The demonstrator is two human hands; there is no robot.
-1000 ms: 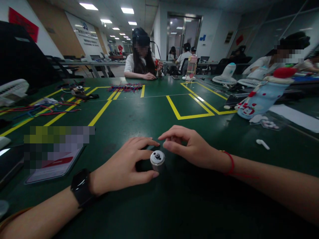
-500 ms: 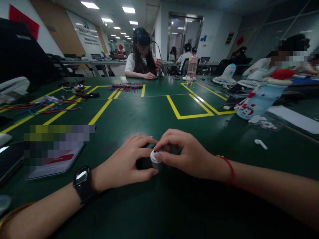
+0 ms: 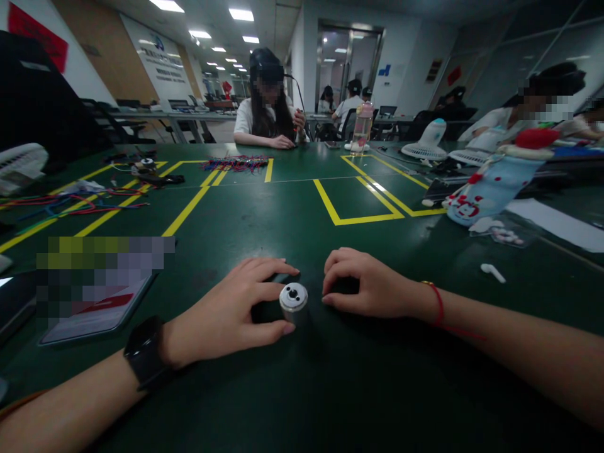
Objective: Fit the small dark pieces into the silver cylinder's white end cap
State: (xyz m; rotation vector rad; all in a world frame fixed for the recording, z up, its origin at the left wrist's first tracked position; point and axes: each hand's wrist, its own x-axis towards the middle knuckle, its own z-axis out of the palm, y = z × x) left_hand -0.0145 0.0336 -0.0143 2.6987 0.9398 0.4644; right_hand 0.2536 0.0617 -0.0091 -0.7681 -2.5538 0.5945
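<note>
A small silver cylindrical motor (image 3: 293, 306) stands upright on the green table, its round top bearing a dark centre and small dark holes. My left hand (image 3: 236, 308) lies around its left side, index finger and thumb against it, the other fingers stretched past it. A black watch is on that wrist. Just right of the motor and apart from it, my right hand (image 3: 365, 283) rests on the table with curled fingers, thumb and index fingertips together. Whether anything small is between them I cannot make out. A red string bracelet circles the right wrist.
A flat, partly blurred-out device (image 3: 101, 308) lies at left, with loose wires (image 3: 94, 201) beyond it. At right are a white earbud (image 3: 493, 272), a blue bottle (image 3: 491, 189) and a small plastic bag (image 3: 507, 236). Across the table sits a person (image 3: 267, 107).
My right hand has drawn back to the right from the motor's top, leaving the top uncovered. My left hand has stayed around the motor.
</note>
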